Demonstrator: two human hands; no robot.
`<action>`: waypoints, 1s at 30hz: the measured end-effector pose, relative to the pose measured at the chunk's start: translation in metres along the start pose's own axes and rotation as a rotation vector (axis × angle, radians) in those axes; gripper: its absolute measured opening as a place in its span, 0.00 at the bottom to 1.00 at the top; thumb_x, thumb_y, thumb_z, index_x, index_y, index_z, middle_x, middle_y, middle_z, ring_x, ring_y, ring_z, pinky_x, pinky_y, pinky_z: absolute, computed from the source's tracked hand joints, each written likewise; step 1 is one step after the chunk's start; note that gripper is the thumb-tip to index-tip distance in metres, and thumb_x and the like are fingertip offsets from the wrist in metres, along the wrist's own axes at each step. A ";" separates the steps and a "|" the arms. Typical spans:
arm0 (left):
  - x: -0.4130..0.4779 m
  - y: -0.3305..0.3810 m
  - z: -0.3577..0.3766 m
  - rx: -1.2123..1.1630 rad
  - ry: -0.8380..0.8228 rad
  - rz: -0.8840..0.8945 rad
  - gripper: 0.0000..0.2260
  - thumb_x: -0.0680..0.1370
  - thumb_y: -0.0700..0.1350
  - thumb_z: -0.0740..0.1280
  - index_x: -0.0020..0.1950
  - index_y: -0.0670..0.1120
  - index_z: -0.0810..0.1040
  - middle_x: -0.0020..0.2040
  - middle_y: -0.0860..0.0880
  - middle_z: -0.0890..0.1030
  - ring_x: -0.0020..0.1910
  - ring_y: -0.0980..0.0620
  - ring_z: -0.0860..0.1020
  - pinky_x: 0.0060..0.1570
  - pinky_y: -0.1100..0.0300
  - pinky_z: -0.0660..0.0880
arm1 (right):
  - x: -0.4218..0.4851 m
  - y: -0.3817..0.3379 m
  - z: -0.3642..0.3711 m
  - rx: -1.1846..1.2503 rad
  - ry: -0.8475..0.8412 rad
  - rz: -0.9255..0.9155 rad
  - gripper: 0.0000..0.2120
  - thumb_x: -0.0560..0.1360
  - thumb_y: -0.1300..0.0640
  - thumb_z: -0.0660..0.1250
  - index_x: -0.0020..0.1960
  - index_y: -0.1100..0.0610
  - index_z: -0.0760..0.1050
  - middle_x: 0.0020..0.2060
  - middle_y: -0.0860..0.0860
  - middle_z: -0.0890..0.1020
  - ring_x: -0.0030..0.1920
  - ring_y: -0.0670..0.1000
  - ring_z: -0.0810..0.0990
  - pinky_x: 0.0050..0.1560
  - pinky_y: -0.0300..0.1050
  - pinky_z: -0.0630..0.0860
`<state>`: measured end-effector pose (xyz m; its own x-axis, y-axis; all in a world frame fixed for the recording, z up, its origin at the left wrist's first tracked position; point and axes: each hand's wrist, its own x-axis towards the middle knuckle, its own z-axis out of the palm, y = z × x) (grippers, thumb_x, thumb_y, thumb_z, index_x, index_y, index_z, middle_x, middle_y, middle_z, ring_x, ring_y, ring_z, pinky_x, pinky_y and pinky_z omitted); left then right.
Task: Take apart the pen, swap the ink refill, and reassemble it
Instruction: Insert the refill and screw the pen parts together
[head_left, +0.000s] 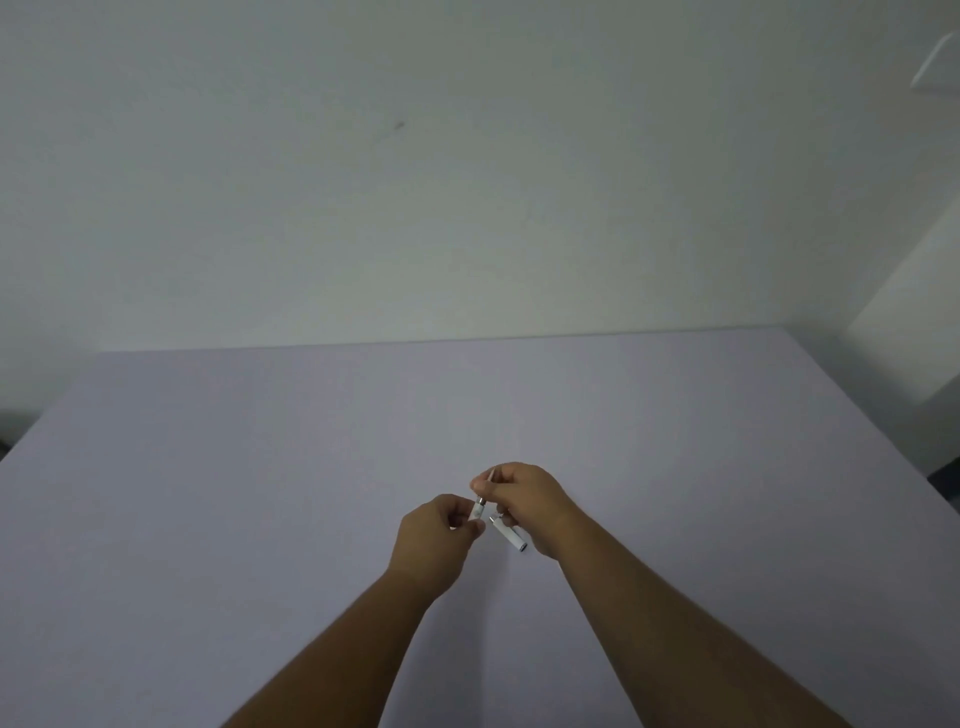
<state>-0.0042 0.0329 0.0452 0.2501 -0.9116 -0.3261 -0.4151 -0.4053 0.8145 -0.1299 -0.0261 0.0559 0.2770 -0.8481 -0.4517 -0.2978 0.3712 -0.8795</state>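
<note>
Both hands meet above the middle of the pale lilac table (260, 493). My left hand (434, 540) pinches a short white pen section (477, 509) with a metal collar at its top. My right hand (530, 501) pinches a thin ink refill (490, 477) that runs down into that collar. Its lower fingers also hold a second white pen piece (510, 532) with a dark end, slanting down to the right. The hands nearly touch; much of the pen is hidden by fingers.
A plain white wall (467, 182) rises behind the table's far edge. A white column or cabinet (904, 338) stands at the right. The floor shows dark past the table's left and right edges.
</note>
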 end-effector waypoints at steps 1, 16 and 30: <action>-0.001 0.000 0.001 0.008 -0.003 0.007 0.05 0.75 0.44 0.68 0.49 0.46 0.79 0.39 0.49 0.79 0.39 0.49 0.77 0.43 0.53 0.77 | 0.001 0.000 0.001 -0.055 0.028 0.005 0.11 0.72 0.50 0.71 0.39 0.58 0.76 0.37 0.50 0.78 0.37 0.49 0.73 0.43 0.45 0.73; -0.002 0.002 0.000 0.008 -0.005 0.009 0.05 0.74 0.44 0.69 0.49 0.47 0.81 0.38 0.51 0.79 0.40 0.50 0.78 0.44 0.54 0.77 | -0.002 -0.001 -0.005 -0.033 0.013 0.041 0.10 0.72 0.46 0.69 0.41 0.53 0.77 0.41 0.48 0.79 0.38 0.48 0.73 0.44 0.44 0.72; -0.003 0.004 0.004 0.035 -0.015 0.025 0.04 0.75 0.44 0.69 0.48 0.46 0.80 0.38 0.51 0.79 0.39 0.51 0.77 0.42 0.57 0.76 | 0.000 0.001 -0.009 -0.132 0.061 0.053 0.17 0.70 0.44 0.71 0.34 0.56 0.71 0.33 0.49 0.73 0.33 0.47 0.69 0.36 0.40 0.67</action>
<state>-0.0103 0.0337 0.0472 0.2259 -0.9225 -0.3131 -0.4513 -0.3839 0.8055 -0.1381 -0.0289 0.0564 0.2024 -0.8515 -0.4837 -0.4289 0.3670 -0.8254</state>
